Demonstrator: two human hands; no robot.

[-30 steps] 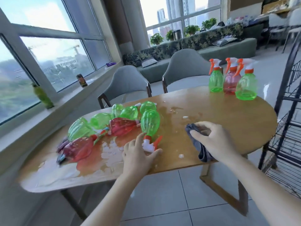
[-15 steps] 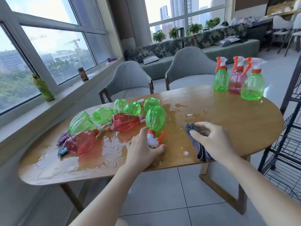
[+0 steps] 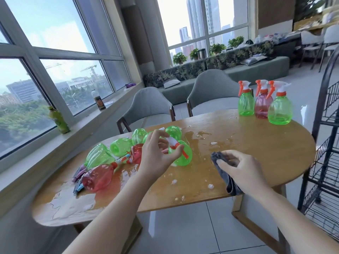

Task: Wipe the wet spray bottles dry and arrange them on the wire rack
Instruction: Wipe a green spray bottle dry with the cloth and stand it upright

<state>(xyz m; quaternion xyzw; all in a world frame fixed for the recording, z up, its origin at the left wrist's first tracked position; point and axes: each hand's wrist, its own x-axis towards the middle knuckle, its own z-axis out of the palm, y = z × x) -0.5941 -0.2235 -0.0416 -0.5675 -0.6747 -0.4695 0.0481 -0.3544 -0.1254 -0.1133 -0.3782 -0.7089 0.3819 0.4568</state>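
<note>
My left hand [image 3: 157, 153] pinches the white and orange spray head of a green spray bottle [image 3: 182, 156] and holds it tilted just above the wet wooden table [image 3: 256, 153]. My right hand [image 3: 242, 171] grips a dark grey cloth [image 3: 229, 182] near the table's front edge. Several green and red bottles [image 3: 102, 173] lie in a wet heap on the left of the table. Three upright bottles [image 3: 264, 103], two green and one pink, stand at the far right corner. The black wire rack [image 3: 326, 143] rises at the right edge of view.
Puddles and foam spots cover the left and middle of the table. Two grey chairs [image 3: 152, 105] stand behind it. A windowsill on the left carries a green bottle [image 3: 59, 120] and a dark can [image 3: 100, 102]. Tiled floor lies below.
My left hand has closed on the green bottle's spray head and lifted it off the table, tipping the bottle up. My right hand still holds the cloth in the same spot.
</note>
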